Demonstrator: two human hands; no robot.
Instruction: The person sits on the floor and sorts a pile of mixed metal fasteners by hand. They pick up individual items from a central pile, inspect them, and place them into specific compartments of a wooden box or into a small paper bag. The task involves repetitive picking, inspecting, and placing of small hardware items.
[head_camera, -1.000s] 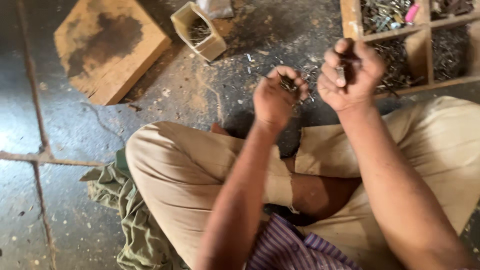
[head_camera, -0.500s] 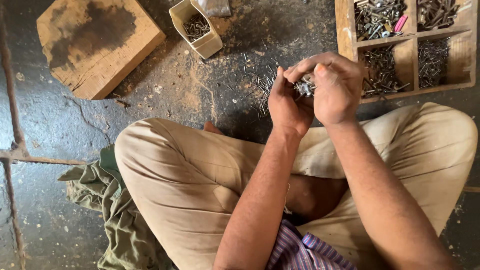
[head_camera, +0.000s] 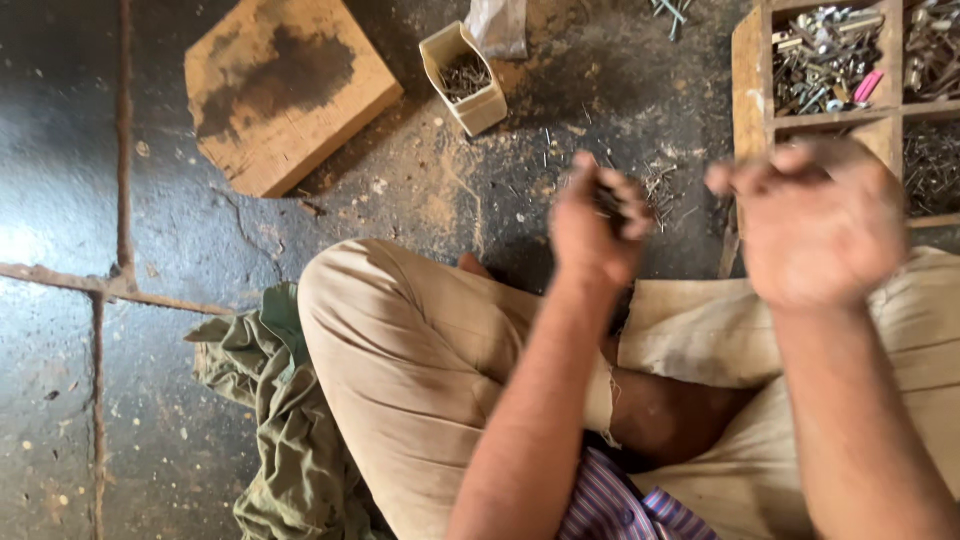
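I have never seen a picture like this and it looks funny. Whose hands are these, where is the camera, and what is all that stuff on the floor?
The camera sits on a person's head and looks down, so you see their own arms and crossed legs. The left hand is curled around something small and dark; it is too blurry to tell what. The right hand is blurred too, and what it holds is hidden. On the dark floor lie a wooden block, a small cream box of little metal bits, loose nails, a wooden tray with compartments of metal pieces, and a green cloth.
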